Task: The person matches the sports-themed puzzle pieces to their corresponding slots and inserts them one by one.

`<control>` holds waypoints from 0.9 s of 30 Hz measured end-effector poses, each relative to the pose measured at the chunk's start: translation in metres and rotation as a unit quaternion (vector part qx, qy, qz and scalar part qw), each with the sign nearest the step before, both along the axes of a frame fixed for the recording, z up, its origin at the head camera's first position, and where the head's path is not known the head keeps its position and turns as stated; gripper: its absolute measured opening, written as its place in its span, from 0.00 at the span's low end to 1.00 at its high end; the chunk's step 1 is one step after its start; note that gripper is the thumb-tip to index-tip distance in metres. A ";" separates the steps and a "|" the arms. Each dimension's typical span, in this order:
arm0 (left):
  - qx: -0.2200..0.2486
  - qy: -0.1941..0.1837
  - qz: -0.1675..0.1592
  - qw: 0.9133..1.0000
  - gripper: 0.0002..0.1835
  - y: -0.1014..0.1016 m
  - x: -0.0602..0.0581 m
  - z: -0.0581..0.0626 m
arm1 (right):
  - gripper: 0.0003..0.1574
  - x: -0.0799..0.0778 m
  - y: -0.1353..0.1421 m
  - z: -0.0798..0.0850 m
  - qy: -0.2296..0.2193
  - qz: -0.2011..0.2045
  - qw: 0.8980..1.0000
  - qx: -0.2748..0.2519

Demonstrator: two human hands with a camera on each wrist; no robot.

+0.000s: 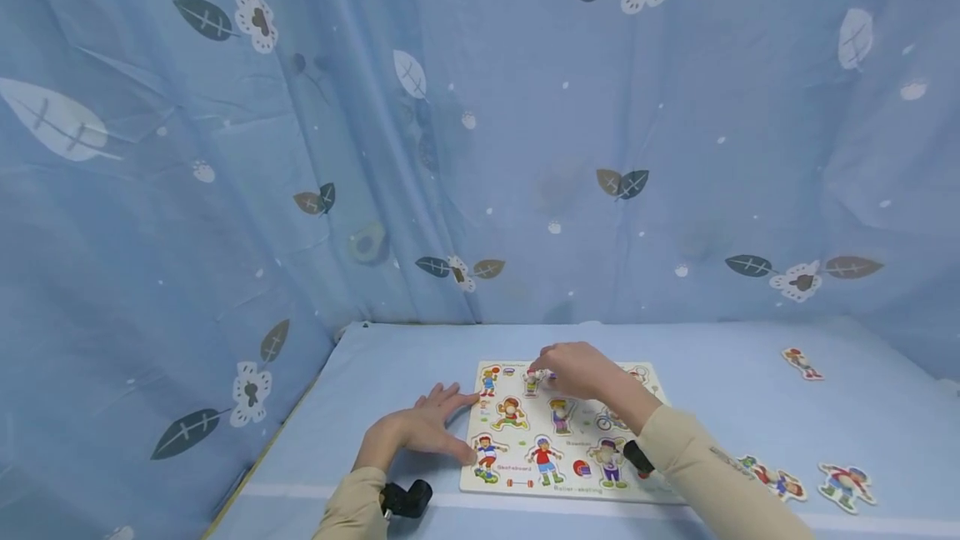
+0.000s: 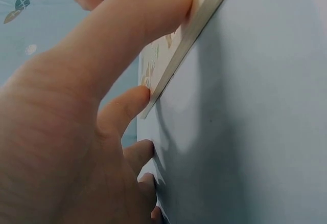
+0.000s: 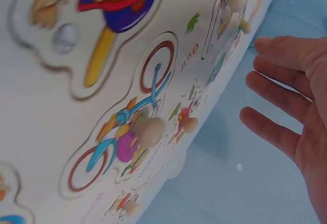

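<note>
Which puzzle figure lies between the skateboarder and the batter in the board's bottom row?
The roller skater in the red shirt lies between the skateboarder and the batter; the head view shows this.

A curtained-off work corner: leaf-printed blue curtains (image 1: 510,132) across the top and left, pale-blue tabletop (image 1: 720,415) below.

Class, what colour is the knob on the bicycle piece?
Plain beige; the knob on the bicycle piece shows best in the right wrist view.
</note>
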State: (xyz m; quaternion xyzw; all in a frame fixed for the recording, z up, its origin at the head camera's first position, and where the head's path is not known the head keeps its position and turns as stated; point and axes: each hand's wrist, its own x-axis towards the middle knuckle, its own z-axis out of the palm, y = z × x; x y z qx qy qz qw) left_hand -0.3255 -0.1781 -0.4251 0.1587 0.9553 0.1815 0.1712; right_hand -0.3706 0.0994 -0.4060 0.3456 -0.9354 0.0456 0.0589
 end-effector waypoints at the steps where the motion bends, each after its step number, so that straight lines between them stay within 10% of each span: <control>1: 0.000 0.000 0.000 1.000 0.51 0.000 0.000 0.000 | 0.17 0.001 0.002 -0.001 0.001 -0.002 1.000 -0.004; 27: 0.022 -0.007 -0.008 1.000 0.53 -0.003 -0.007 -0.010 | 0.22 0.038 0.081 0.004 0.017 -0.066 0.993 -0.092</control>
